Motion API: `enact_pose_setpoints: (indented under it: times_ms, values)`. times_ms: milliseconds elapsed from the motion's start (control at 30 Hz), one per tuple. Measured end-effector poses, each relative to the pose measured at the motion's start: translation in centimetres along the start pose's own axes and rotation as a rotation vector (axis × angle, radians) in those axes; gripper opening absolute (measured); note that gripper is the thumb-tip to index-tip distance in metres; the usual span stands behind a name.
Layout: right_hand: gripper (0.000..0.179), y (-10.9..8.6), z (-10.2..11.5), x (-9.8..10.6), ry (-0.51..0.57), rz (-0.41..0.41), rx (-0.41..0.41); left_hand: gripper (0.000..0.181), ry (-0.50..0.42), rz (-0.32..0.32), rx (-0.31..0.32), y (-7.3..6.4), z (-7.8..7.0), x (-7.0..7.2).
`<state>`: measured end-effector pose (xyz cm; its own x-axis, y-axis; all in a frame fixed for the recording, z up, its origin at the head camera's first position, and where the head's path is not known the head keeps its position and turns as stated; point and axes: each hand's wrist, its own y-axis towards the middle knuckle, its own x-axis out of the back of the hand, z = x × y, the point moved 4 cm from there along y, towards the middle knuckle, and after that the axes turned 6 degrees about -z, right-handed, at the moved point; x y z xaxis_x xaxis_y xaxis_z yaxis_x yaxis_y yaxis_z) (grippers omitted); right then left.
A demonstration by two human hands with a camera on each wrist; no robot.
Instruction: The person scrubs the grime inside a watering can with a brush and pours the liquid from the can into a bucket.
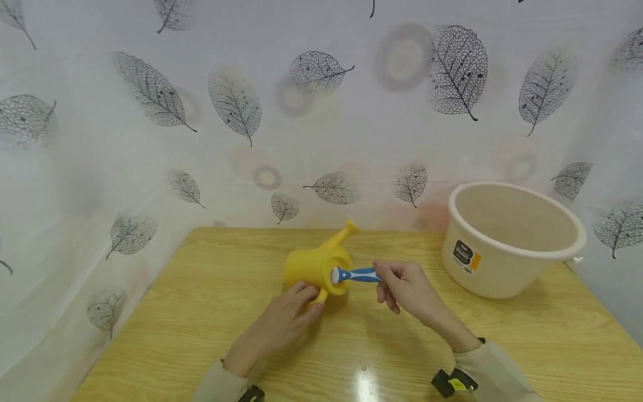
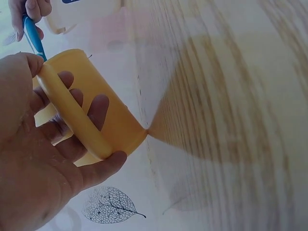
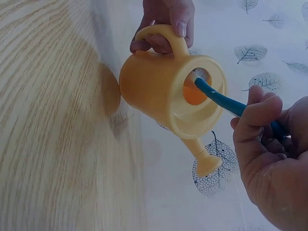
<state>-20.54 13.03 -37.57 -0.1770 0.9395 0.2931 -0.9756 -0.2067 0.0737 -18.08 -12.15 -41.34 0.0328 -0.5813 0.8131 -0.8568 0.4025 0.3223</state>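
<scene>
Lying tilted on its side at the back-middle of the worktop [image 1: 211, 301], yellow watering can [image 1: 305, 268] has its mouth [image 3: 195, 98] facing the right hand; base edge looks to touch the surface. Blue-and-white brush [image 1: 364, 274] has its head in the mouth, depth hard to tell. Left hand [image 1: 282, 319]: fingers curled loosely round the can's handle [image 3: 163, 30], gaps showing. Main risk: can twists or rolls if the brush pushes off-centre against that loose hold. Right hand [image 1: 408, 289]: fingers closed round the brush, well back from its head, so a sideways press could tip it or snag it on the rim. Spout [image 1: 335, 240] points away from the person; could knock the worktop if the can turns. Beige bucket [image 1: 502, 273] stands apart to the right; bump risk only if the right arm swings wide.
</scene>
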Motion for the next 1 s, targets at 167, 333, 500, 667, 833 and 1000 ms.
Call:
enact_pose_setpoints:
  times_ms: [167,333,500,667,833,1000]
  values:
    - [0.051,0.1,0.2,-0.6,0.027,0.001,0.013,0.019,-0.006,0.001,-0.009,0.0,0.0,0.0]
    - [0.048,0.3,0.0,-1.5,0.063,0.025,-0.009,0.019,-0.009,-0.001,-0.022,0.0,0.0,0.0]
    - [0.047,0.5,-0.2,-2.1,0.078,0.048,-0.023,0.019,-0.002,-0.005,-0.023,0.0,0.1,-0.1]
    - [0.046,0.5,-0.3,-2.3,0.063,0.06,-0.016,0.023,-0.01,-0.01,-0.01,0.0,0.2,-0.2]
    - [0.045,0.3,-0.5,-2.3,0.031,0.079,-0.006,0.025,-0.018,-0.008,-0.001,0.1,0.1,-0.1]
    - [0.047,0.0,-0.4,-1.8,0.055,0.069,-0.029,0.024,-0.021,-0.005,0.004,0.1,0.1,0.0]
